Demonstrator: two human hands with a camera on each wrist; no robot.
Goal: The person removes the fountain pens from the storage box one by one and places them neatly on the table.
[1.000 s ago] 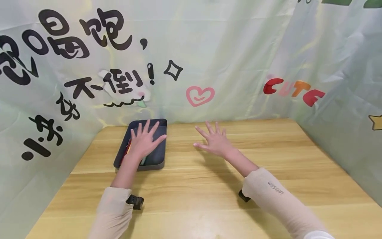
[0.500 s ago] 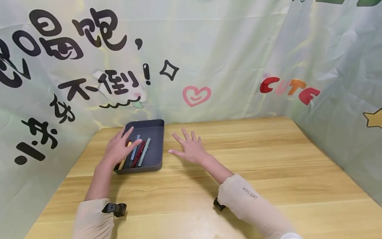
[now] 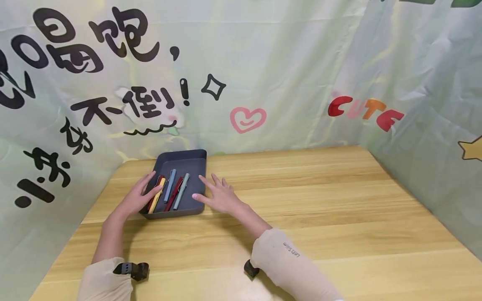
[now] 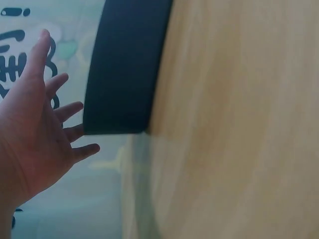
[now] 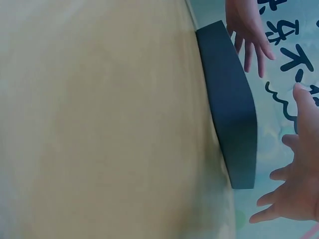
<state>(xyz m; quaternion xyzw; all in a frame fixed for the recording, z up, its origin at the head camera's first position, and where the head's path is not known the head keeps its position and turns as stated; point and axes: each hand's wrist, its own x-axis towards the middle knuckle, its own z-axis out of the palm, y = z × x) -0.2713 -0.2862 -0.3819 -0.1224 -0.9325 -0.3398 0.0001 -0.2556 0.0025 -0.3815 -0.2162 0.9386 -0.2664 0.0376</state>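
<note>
As the left hand (image 3: 134,200) and right hand (image 3: 222,198) spread, relaxed and gripping nothing, the tray (image 3: 193,167) sits between them.
Pens (image 3: 174,194) (five, mixed colours) lie inside, the yellow one (image 3: 154,202) near the left hand.

You are in a small booth (image 3: 421,67): round the back and both sides of your wood-grain table (image 3: 339,225) hangs pale cloth (image 3: 297,54), printed with black Chinese lettering (image 3: 90,103), a pink heart (image 3: 247,123) and the word CUTE (image 3: 369,112). What kind of room lies beyond, you cannot tell.

Dk rect. tray (image 3: 188,165) w/ 5 multicol. pens (image 3: 170,186) lying inside.
</note>
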